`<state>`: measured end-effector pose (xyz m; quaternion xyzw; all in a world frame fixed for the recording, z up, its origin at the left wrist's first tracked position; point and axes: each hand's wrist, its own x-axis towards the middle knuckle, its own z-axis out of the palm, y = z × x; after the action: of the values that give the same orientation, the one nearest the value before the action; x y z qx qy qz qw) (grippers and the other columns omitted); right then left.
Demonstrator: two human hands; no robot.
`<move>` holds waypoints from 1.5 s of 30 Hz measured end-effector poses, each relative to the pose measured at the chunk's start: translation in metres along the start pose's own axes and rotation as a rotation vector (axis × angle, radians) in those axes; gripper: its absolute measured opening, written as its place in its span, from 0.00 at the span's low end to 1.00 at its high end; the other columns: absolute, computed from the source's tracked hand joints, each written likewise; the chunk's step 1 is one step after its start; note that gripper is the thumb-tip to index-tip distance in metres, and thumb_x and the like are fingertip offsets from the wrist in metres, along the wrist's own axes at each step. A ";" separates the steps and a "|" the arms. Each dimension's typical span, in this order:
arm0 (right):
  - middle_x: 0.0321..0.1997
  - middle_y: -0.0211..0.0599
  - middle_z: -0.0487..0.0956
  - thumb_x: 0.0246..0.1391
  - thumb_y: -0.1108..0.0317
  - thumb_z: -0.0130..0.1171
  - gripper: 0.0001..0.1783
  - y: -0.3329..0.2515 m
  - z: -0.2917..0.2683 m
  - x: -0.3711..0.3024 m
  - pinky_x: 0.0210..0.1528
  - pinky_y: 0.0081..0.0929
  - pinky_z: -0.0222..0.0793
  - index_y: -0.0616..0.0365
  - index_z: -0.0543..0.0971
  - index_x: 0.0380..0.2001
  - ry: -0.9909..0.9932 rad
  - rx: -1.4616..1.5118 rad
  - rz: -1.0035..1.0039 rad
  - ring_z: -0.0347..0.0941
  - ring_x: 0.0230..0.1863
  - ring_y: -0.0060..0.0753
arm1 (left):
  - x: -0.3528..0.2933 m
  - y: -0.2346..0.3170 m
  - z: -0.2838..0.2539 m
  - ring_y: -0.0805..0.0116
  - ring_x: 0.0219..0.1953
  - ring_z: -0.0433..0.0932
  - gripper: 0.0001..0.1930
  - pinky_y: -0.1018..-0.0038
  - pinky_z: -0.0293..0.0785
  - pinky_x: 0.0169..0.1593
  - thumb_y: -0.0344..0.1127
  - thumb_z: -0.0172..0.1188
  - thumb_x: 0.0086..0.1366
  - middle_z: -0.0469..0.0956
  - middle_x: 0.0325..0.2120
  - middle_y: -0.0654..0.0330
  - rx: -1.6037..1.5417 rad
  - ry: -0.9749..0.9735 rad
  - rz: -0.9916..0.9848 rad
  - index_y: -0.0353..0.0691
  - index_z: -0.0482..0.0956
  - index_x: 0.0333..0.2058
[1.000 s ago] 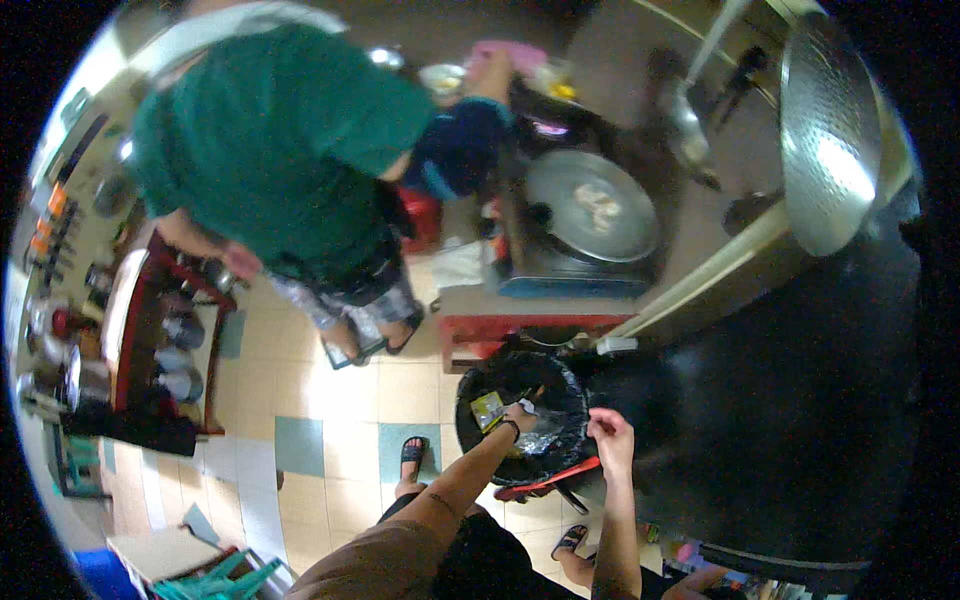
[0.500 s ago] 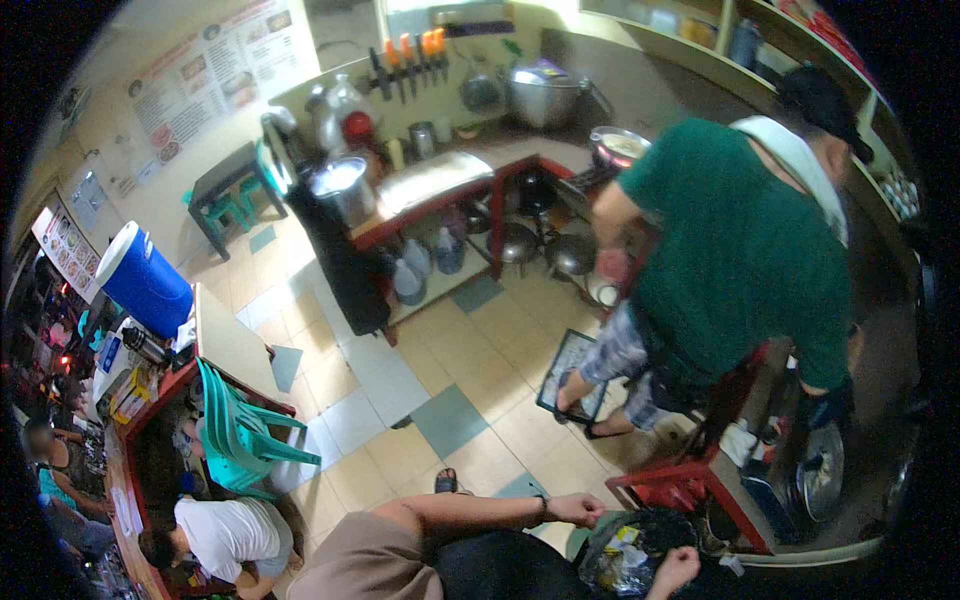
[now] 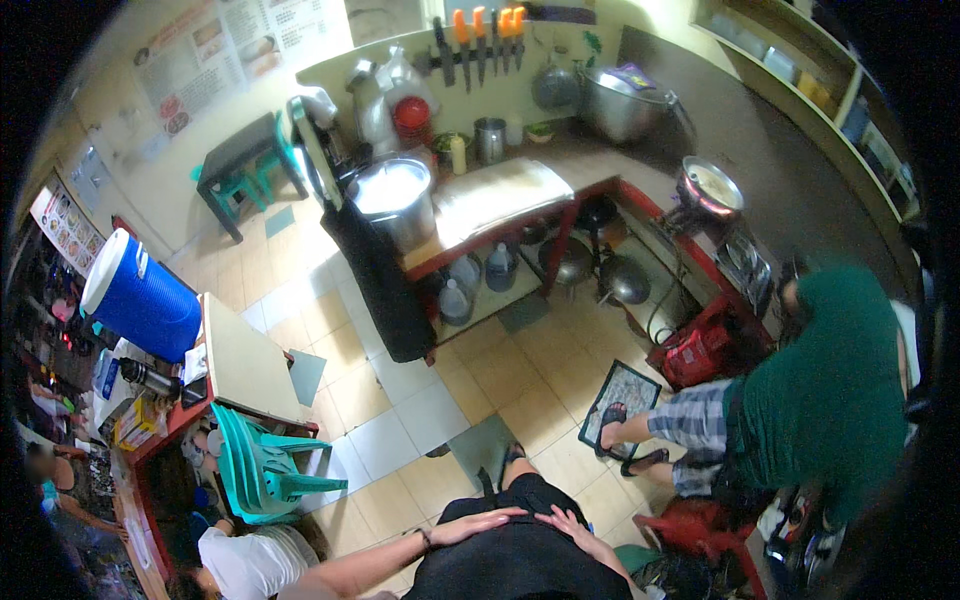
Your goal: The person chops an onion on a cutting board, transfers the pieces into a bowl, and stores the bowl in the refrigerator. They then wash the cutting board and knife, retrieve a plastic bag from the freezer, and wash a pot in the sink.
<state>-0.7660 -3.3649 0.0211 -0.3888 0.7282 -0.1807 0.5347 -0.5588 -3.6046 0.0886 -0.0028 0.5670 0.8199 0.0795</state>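
Left hand [image 3: 490, 522]: palm down, fingers straight and nearly together, nothing held; rests on the garment.
Right hand [image 3: 575, 533]: fingers extended and slightly spread, nothing held; also on the garment, just beside the other, fingertips pointing inward.
Garment [image 3: 500, 568], black: worn at the person's waist, under both hands.

Floor [image 3: 495, 370]: cream tiles, with grey-green and white ones among them.
Mat [image 3: 618, 402]: dark-edged, grey in the middle; under the feet of a co-worker [image 3: 820, 390] in green shirt and checked shorts, on my right.

Counter [image 3: 605, 170]: cornered, red-framed below, brown on top. Upon it: a tall steel pot [image 3: 397, 205]; beside that, a pale, shining sheet [image 3: 510, 200]; behind, a yellow bottle [image 3: 458, 155], a steel canister [image 3: 490, 140] and stacked red bowls [image 3: 411, 113]; at the corner, a big pot [image 3: 625, 105]; farther along, a pan [image 3: 713, 187] with pale contents.
Shelf beneath: two jugs [image 3: 455, 300], near woks [image 3: 627, 277].

Wall: knives [image 3: 480, 45], orange-handled, in a row; posters [image 3: 215, 60] farther left.

Left side: a dark table [image 3: 245, 160] near the wall; a blue cooler [image 3: 150, 300], white-lidded; stacked green chairs [image 3: 255, 465]; below these, a person in a white shirt [image 3: 255, 562].
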 end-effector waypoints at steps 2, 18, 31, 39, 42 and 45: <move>0.74 0.44 0.44 0.60 0.34 0.23 0.31 -0.021 -0.016 0.085 0.66 0.68 0.29 0.18 0.56 0.65 -0.119 -0.211 0.052 0.34 0.72 0.64 | -0.011 -0.016 -0.035 0.63 0.68 0.49 0.31 0.69 0.38 0.69 0.55 0.39 0.71 0.54 0.65 0.57 -0.086 0.198 -0.032 0.43 0.54 0.65; 0.44 0.44 0.73 0.51 0.34 0.54 0.39 -0.492 -0.600 0.825 0.19 0.25 0.73 0.60 0.65 0.48 0.802 0.737 -0.377 0.74 0.19 0.28 | 0.193 0.230 -0.513 0.70 0.47 0.74 0.14 0.73 0.71 0.50 0.29 0.53 0.65 0.75 0.44 0.59 0.304 1.262 0.084 0.36 0.72 0.49; 0.15 0.47 0.76 0.54 0.53 0.58 0.25 -0.516 -0.659 0.880 0.23 0.40 0.62 0.63 0.77 0.13 0.940 0.454 -0.365 0.69 0.17 0.34 | 0.253 0.339 -0.609 0.71 0.46 0.72 0.10 0.76 0.66 0.53 0.27 0.51 0.67 0.75 0.43 0.59 0.129 1.193 -0.027 0.33 0.73 0.46; 0.18 0.47 0.77 0.50 0.41 0.57 0.28 -0.469 -0.603 0.609 0.27 0.41 0.68 0.57 0.78 0.18 0.846 0.358 -0.149 0.75 0.20 0.43 | 0.274 0.360 -0.597 0.70 0.43 0.71 0.09 0.75 0.66 0.50 0.28 0.50 0.68 0.74 0.40 0.58 0.356 0.805 0.029 0.32 0.73 0.44; 0.19 0.49 0.77 0.51 0.44 0.58 0.27 -0.428 -0.532 0.511 0.28 0.43 0.69 0.62 0.78 0.20 0.957 0.363 -0.067 0.76 0.21 0.46 | 0.275 0.349 -0.587 0.69 0.43 0.71 0.12 0.75 0.68 0.49 0.32 0.54 0.66 0.74 0.38 0.58 0.278 0.629 0.027 0.33 0.72 0.46; 0.17 0.55 0.72 0.52 0.46 0.57 0.27 -0.386 -0.417 0.419 0.26 0.46 0.65 0.65 0.76 0.20 1.004 0.450 0.077 0.73 0.20 0.48 | 0.264 0.336 -0.553 0.68 0.39 0.70 0.11 0.73 0.68 0.46 0.30 0.55 0.63 0.73 0.34 0.58 0.606 0.383 0.054 0.34 0.73 0.43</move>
<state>-1.0579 -3.9911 0.1666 -0.1041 0.8508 -0.4754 0.1980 -0.9117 -4.2006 0.1781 -0.1179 0.7889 0.6008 -0.0527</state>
